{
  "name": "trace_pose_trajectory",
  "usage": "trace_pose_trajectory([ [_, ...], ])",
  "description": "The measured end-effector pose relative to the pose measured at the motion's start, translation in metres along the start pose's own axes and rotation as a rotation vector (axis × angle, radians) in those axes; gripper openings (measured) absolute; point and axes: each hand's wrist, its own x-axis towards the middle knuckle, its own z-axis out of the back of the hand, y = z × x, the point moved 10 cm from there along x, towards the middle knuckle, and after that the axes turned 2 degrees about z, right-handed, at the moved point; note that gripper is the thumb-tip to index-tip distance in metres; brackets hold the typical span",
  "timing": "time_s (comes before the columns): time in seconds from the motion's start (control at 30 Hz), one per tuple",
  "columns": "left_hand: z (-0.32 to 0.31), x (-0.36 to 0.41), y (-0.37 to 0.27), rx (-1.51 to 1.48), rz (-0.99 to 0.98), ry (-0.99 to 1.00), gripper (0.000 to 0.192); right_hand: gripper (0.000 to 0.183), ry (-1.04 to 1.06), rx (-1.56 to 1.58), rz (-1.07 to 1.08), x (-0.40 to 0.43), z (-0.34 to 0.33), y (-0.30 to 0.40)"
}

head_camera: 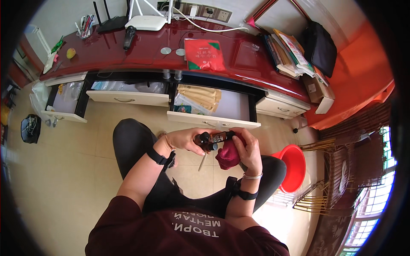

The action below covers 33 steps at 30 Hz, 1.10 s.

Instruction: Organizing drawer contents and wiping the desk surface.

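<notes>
My left hand (183,140) holds small dark bottles (202,138) with black caps, above the floor between my knees. My right hand (248,148) grips another small dark bottle (217,137), which lies sideways with its black cap towards my right fingers. That bottle bears a label and meets the others near my left fingertips. Bunched under my right fingers hangs a dark red cloth (228,156). A thin pale stick (202,162) shows below my left hand; whether I hold it cannot be told. In front of me, an open drawer (235,99) contains tan packets (201,97).
Two more drawers stand open, a middle one (128,97) and a left one (65,116). The glossy red desk (150,60) carries a red packet (205,55), a white router (145,23) and stacked books (286,54). A red bucket (293,168) stands beside my right knee.
</notes>
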Motion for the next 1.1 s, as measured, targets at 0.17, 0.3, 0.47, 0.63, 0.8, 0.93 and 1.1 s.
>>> trace_pose_trajectory([
  [0.17,0.001,-0.002,-0.007,0.041,-0.039,-0.017,0.079,0.017,-0.007,0.063,-0.025,-0.001,0.001,-0.004],
  [0.3,0.0,-0.001,-0.008,-0.077,-0.06,-0.002,0.079,0.017,-0.008,0.09,-0.037,-0.002,0.001,-0.007],
  [0.47,-0.001,-0.002,-0.006,-0.07,-0.075,0.072,0.079,0.018,-0.001,0.093,-0.013,-0.001,0.0,-0.005],
  [0.63,-0.004,0.003,0.004,-0.252,0.003,0.008,0.081,0.019,0.022,0.079,0.036,0.0,-0.003,0.003],
  [0.8,-0.006,0.005,0.023,-0.367,0.009,0.041,0.078,0.017,0.043,0.099,0.102,0.002,-0.01,0.011],
  [0.93,-0.006,0.005,0.018,-0.473,-0.055,0.079,0.068,0.017,0.013,0.139,0.043,0.001,-0.008,0.001],
  [1.1,-0.004,0.004,0.015,-0.516,-0.078,0.097,0.068,0.017,-0.001,0.139,0.058,0.002,-0.008,-0.001],
])
